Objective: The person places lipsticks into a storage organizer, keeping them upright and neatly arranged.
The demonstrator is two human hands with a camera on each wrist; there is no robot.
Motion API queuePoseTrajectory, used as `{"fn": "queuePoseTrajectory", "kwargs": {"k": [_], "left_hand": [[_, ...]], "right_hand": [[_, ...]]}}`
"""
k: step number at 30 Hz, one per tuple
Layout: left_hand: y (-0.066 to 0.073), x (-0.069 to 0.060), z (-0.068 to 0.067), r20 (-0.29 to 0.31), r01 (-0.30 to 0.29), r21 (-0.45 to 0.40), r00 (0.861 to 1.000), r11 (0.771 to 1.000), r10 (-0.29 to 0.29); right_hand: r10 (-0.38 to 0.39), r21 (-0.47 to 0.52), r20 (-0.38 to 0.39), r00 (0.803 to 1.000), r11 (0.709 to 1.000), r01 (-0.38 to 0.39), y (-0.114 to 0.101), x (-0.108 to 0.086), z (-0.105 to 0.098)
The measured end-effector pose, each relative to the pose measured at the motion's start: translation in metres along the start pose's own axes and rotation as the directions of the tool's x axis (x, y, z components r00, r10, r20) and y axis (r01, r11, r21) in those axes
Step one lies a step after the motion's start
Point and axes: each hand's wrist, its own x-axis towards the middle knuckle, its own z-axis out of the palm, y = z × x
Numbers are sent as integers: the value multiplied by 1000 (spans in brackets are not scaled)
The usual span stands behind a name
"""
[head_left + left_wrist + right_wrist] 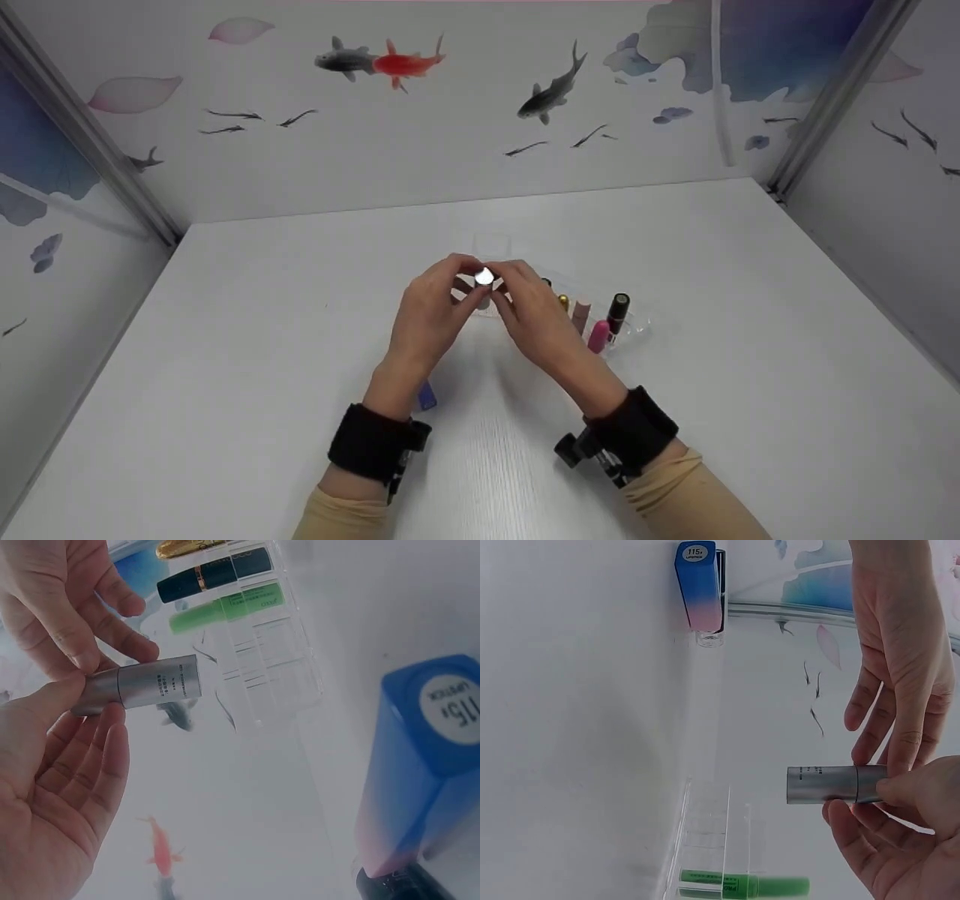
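A silver lipstick tube (484,277) with small dark print is held between both hands above the table. My left hand (427,311) pinches it near one end with thumb and fingers. From the other side my right hand (541,319) also pinches that end, its fingertips close to the left hand's. In the left wrist view the tube's printed end (159,682) points towards a clear organizer (281,652). That organizer holds a green tube (225,607), a dark tube (214,575) with a gold band and a gold tube (187,547).
A blue-to-pink box (699,585) labelled lipstick stands near the left forearm, beside a dark, clear-ended item. Right of the right hand are a pink tube (598,336), a beige tube (580,315) and a black tube (618,307). A fish-patterned wall (465,150) backs the table.
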Motion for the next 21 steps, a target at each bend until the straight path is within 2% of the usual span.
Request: {"fn": "queuePoseTrajectory", "kwargs": {"k": [13, 21], "left_hand": [[1, 1, 3, -101, -4, 0, 995, 1000, 4], [-1, 1, 7, -129, 35, -13, 991, 999, -37]], "right_hand": [[-54, 42, -76, 996, 997, 57, 0, 2, -2], [-125, -4, -86, 988, 992, 125, 4, 2, -4]]}}
